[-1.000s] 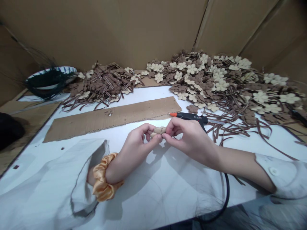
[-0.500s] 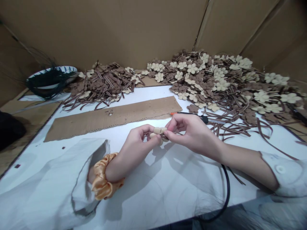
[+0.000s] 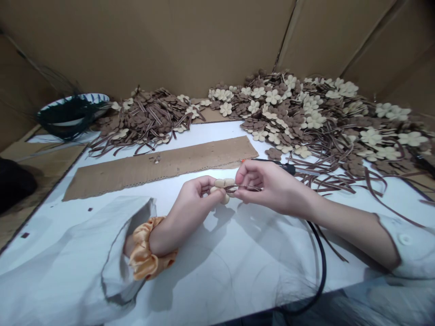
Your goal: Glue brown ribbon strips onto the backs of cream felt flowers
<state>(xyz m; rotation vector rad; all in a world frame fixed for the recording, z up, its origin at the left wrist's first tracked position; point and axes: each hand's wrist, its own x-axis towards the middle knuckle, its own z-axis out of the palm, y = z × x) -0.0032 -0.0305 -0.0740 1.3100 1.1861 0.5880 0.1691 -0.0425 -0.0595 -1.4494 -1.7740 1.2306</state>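
In the head view, a pale flower (image 3: pixel 224 183) is pinched by the left hand (image 3: pixel 193 195) above the white table (image 3: pixel 210 271), likely to keep it steady. Around its brown ribbon (image 3: pixel 249 188), the right hand (image 3: pixel 277 184) is curled, fingertips a bit apart; any grip cannot be told.

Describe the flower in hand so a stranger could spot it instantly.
On the white board lies a cardboard strip. Just nearer, the left hand pinches a cream flower with brown ribbon reaching to the right hand. Unlike the heaped flowers beyond, it alone is held.
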